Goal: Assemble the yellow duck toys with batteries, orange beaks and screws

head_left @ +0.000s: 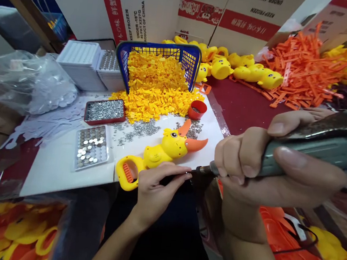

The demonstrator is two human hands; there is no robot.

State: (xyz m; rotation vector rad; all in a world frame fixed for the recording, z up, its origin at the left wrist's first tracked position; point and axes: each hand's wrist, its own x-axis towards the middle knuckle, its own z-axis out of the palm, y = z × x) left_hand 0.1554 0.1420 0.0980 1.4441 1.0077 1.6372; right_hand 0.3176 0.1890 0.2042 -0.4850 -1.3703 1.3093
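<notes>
My right hand [266, 165] grips a grey electric screwdriver [319, 142], whose dark bit [202, 171] points left toward my left hand. My left hand [157, 186] pinches its thumb and fingertips at the bit's tip, apparently on something tiny I cannot make out. Just beyond the fingers lies a yellow duck toy [161, 153] with an open orange beak and a yellow handle loop, flat on the white board [56, 166].
A tipped blue basket [187, 60] spills yellow parts [153, 86]. A red tray of screws [105, 111], a tray of button cells [91, 148], a red cup [197, 109], loose screws [139, 128]. Yellow duck shells [246, 69] and orange strips [302, 69] behind; cardboard boxes [162, 7].
</notes>
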